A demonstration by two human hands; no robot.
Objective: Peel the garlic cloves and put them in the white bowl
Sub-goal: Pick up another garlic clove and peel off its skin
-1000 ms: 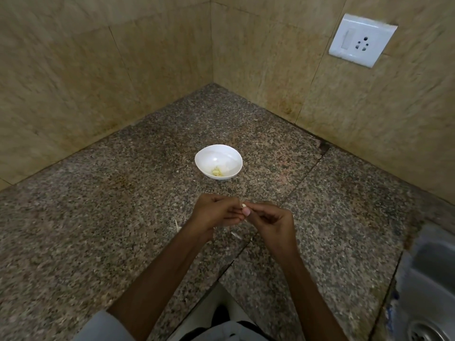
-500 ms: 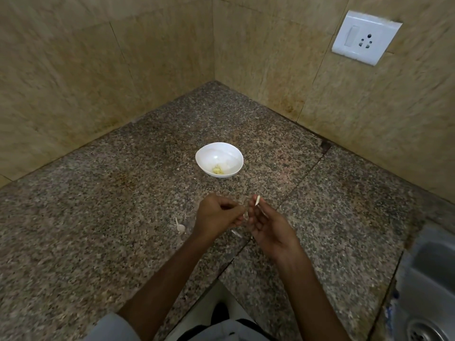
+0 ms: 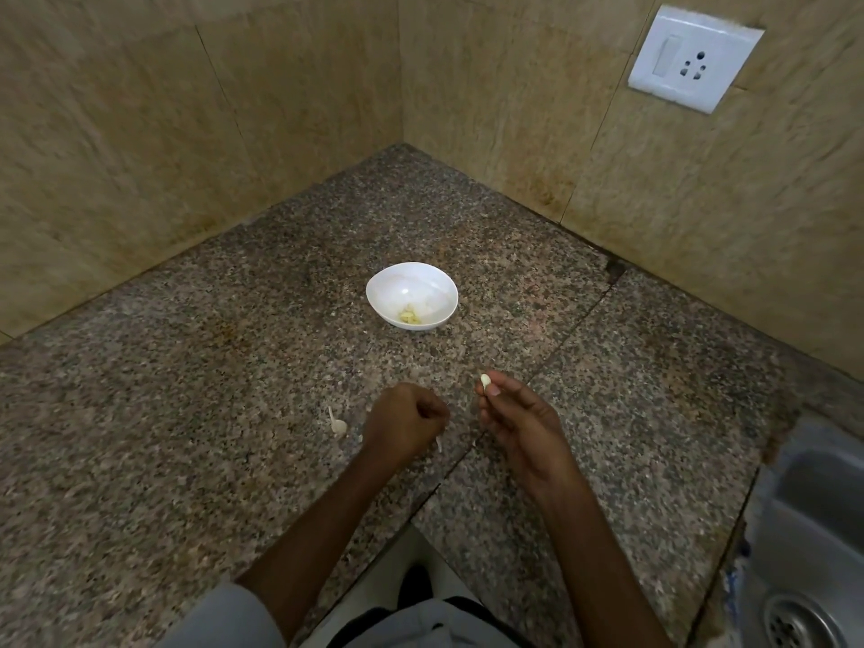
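Note:
A small white bowl (image 3: 397, 287) stands on the granite counter, with a few peeled yellowish garlic pieces (image 3: 410, 316) at its bottom. My right hand (image 3: 516, 420) is a little in front of the bowl and to its right. It pinches a pale peeled garlic clove (image 3: 486, 381) at its fingertips. My left hand (image 3: 404, 425) hovers beside it with fingers curled into a fist, and nothing shows inside it. An unpeeled clove with a thin stalk (image 3: 337, 425) lies on the counter left of my left hand.
A sliver of garlic skin (image 3: 438, 444) lies on the counter (image 3: 187, 413) between my hands. Tiled walls meet in a corner behind the bowl. There is a white socket plate (image 3: 692, 58) on the right wall and a steel sink (image 3: 804, 554) at the right edge.
My hands were joined, working on the clove together. They have drawn apart; the right hand keeps the clove and lifts it toward the bowl, while the left hand pulls back in a fist.

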